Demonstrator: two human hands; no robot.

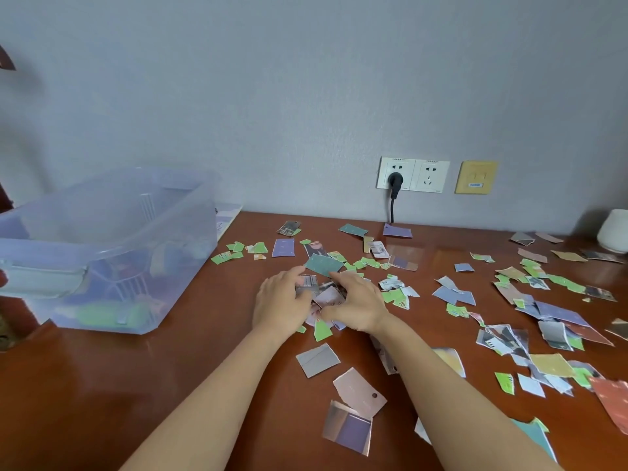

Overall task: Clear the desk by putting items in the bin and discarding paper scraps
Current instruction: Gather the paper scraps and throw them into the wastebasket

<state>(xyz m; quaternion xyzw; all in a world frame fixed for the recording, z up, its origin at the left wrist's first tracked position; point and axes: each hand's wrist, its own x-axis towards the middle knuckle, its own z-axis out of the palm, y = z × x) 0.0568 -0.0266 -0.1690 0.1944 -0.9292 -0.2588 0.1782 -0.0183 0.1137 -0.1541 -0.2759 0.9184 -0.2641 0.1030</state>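
Torn paper scraps in green, purple, grey and teal are strewn over the brown wooden desk [102, 385]. A small heap of scraps [324, 294] lies at the middle of the desk between both hands. My left hand [282, 300] cups the heap from the left with curled fingers. My right hand [356, 305] closes on it from the right. A teal scrap [324, 264] lies just beyond the fingertips. The clear plastic bin [112, 239] stands at the left with several items inside.
More scraps [543, 317] cover the right half of the desk and the near edge. A white round object [615, 236] sits at the far right. Wall sockets [413, 174] with a black plug and cord are behind the desk. Papers lie behind the bin.
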